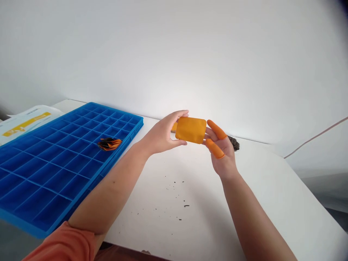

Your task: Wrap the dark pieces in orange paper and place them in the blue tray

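In front of me, above the white table (pixel 198 217), a flat orange rectangular piece (pixel 191 129) with rounded corners is held up between both hands. My left hand (pixel 165 134) grips its left side, thumb along the lower edge and index finger near the upper one; its other fingertips are hidden. Orange finger cots cover the thumb and index finger of my right hand (pixel 221 146). These two fingers meet the piece's right corners, and the remaining fingers reach partly behind it. Another orange item (pixel 174 127) shows partly behind my left hand.
At left lies a blue divided tray (pixel 130 135) holding a fanned bundle of black and orange pieces (pixel 109 144). Printed white packaging (pixel 27 125) lies beyond it. A dark stack (pixel 234 143) sits behind my right hand. Dark scraps (pixel 186 206) dot the table; a thin cord (pixel 315 139) hangs at right.
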Demonstrator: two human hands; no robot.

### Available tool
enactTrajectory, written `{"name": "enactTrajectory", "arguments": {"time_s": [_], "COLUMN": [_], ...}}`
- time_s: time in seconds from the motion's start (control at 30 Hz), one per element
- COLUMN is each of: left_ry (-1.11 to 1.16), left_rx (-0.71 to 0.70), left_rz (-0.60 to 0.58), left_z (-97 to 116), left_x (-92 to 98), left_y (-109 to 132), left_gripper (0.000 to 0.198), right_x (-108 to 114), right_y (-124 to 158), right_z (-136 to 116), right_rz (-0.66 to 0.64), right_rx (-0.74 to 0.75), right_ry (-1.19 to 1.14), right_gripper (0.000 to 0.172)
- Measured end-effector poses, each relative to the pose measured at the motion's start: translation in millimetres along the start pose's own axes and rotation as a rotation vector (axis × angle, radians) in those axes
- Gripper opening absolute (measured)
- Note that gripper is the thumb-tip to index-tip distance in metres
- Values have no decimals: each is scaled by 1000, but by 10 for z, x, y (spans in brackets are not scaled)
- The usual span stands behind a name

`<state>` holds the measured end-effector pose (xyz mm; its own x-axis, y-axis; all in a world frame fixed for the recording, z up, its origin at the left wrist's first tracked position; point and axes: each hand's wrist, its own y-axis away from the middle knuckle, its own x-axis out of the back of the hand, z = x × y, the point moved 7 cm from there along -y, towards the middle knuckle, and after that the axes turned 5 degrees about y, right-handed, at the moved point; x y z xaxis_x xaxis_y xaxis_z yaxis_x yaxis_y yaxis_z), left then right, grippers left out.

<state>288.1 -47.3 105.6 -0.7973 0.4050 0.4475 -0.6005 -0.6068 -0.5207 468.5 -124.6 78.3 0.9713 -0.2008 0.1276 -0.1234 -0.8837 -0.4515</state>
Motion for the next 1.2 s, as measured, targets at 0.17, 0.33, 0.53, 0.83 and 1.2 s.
{"name": "enactTrajectory", "arguments": {"time_s": [0.17, 0.33, 0.53, 0.83, 1.2], "left_ry": [-63, 101, 521, 674, 536], "left_rx": [1, 1, 165, 297, 195], "left_rz": [-59, -31, -31, -79, -77], "left_z": [41, 5, -154, -336, -319], "left_x": [-103, -139, -150, -283, -266], "left_y": [18, 30, -18, -59, -39], "left_gripper": [87, 112, 80, 51, 68], "right_x": [33, 106, 47, -162, -242], "right_y": [-20, -28, -51, 6, 86], "right_z": [190, 371, 475, 507, 639], "right_rz": [136, 205, 149, 38, 13], "right_rx": [-269, -396, -429, -470, -502], "right_ry": [-139, -227, -320, -320, -370], "right_gripper": [43, 30, 23, 32, 25]}}
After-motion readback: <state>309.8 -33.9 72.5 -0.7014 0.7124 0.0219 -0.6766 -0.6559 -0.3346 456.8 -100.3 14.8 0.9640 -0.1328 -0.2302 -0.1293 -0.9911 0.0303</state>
